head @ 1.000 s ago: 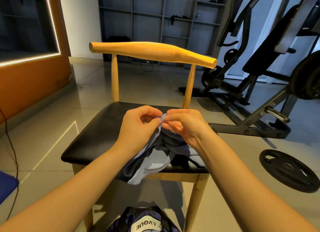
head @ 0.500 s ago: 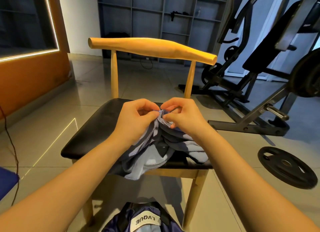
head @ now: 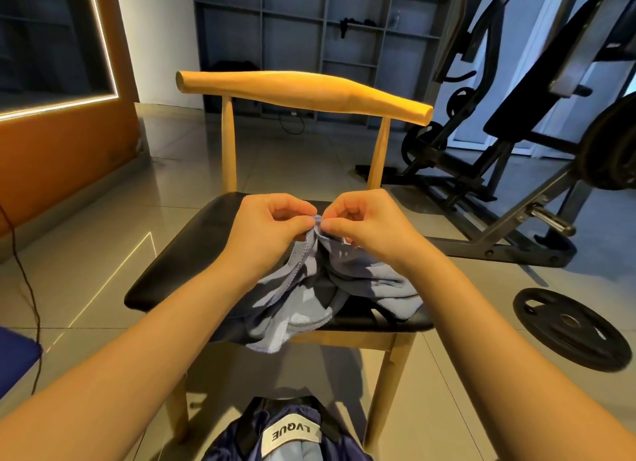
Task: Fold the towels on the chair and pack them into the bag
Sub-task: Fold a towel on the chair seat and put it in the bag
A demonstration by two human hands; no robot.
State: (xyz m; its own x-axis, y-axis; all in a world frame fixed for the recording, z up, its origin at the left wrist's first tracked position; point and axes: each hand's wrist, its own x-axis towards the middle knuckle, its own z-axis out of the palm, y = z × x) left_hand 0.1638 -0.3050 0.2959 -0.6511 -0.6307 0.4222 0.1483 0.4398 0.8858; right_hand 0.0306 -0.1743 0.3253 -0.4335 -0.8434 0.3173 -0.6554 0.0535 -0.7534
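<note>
Hands first: left hand (head: 265, 230) and right hand (head: 368, 226) are over the middle of the wooden chair with the black padded seat (head: 179, 254), thumbs and forefingers pinching one edge of the crumpled blue-grey cloth towel (head: 303, 305), nearly touching each other. Rest of that towel sits bunched on the chair's seat near its front edge, one corner drooping over it. Dark blue bag with a white LVQUE label (head: 285, 436) sits on the floor right in front of the chair, and a black round weight plate (head: 571, 326) lies off to the chair's right.
</note>
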